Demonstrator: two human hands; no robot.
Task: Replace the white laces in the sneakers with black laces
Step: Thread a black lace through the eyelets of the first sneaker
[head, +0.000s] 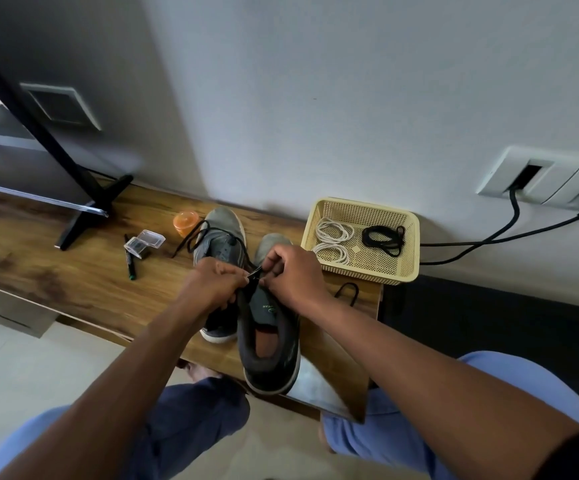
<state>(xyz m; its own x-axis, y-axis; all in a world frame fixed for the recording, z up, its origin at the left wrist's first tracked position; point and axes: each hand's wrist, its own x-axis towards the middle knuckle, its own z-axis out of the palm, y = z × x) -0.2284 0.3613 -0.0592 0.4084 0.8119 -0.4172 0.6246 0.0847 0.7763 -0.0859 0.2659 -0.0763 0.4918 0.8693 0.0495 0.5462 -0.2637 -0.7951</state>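
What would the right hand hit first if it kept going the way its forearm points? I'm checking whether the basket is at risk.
Probably not the basket. The right hand points up-left toward the left hand, so it would first meet the black lace both pinch, then that hand. Depth is uncertain.

text: none legible | sneaker tongue (268, 306): small green logo, too blurred to read

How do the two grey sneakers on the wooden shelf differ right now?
The near grey sneaker overhangs the wooden shelf edge, its black lace pinched by the left hand and right hand; the far grey sneaker sits fully on the shelf, untouched, lace ends loose. Both have black laces.
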